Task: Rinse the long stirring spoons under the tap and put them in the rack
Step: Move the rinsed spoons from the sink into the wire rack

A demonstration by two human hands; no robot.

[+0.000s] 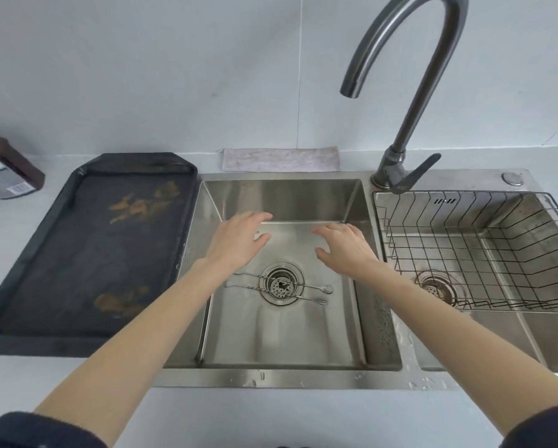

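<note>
Two long thin metal stirring spoons lie across the drain of the left sink basin (352, 324). One has a small spoon tip (328, 289), the other a small fork tip (319, 301). My left hand (239, 240) and my right hand (345, 247) hover over the basin, behind the spoons, fingers spread, holding nothing. The tap (410, 101) arches above, its spout over the basin's right side, with no water running. The wire rack (471, 253) sits in the right basin and holds nothing.
A black tray (86, 247) with brown stains lies on the counter left of the sink. A folded cloth (281, 160) rests behind the basin. A dark box (9, 176) stands at the far left. Water drops dot the sink's front rim.
</note>
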